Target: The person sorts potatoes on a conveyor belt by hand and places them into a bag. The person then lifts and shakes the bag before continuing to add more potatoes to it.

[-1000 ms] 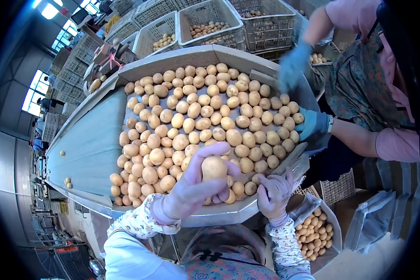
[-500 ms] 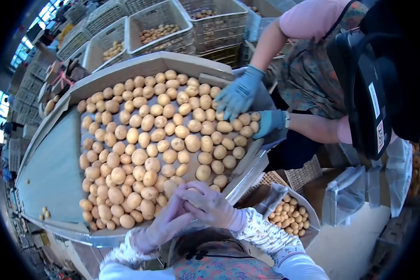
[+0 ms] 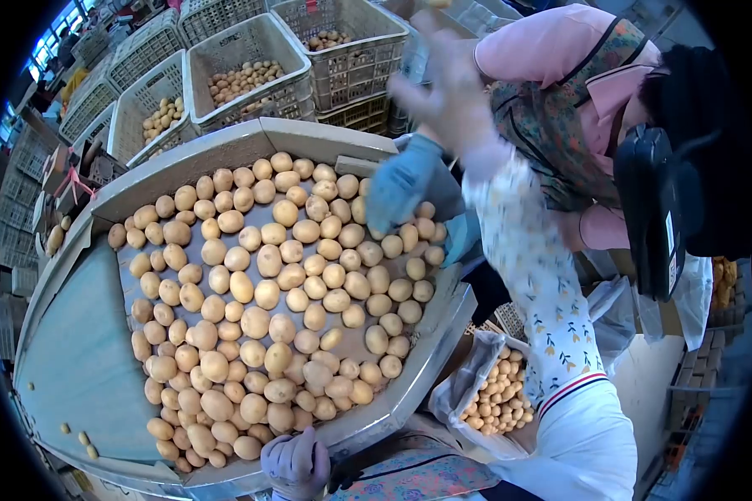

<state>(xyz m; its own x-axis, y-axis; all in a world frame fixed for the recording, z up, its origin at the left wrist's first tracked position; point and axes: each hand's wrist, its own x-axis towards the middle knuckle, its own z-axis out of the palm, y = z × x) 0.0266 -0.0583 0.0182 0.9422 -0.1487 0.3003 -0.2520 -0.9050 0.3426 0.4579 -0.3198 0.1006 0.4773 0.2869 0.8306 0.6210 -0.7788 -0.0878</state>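
Note:
Many potatoes [image 3: 267, 294] lie spread over the sorting table [image 3: 217, 150]. My left hand [image 3: 297, 464], in a pale purple glove, is at the table's near edge, its fingers curled; whatever they may hold is hidden. Stretched far forward on the right, my right hand [image 3: 451, 96] is blurred by motion, with the fingers apart and nothing seen in them. A small yellowish thing, perhaps a potato [image 3: 436, 3], shows above its fingertips at the top edge. Below my right arm, the blue-gloved hand [image 3: 405, 184] of a co-worker is over the potatoes.
Plastic crates [image 3: 309, 79] holding potatoes stand behind the table. A lined box [image 3: 451, 397] with small potatoes sits below the table's right side. A green belt [image 3: 83, 334] runs on the left. The co-worker [image 3: 560, 50] in pink stands across to the right.
My hands, together over the potatoes before, have parted. The right one has swung up and forward towards the crates; the left has drawn back to the near edge. The view has shifted.

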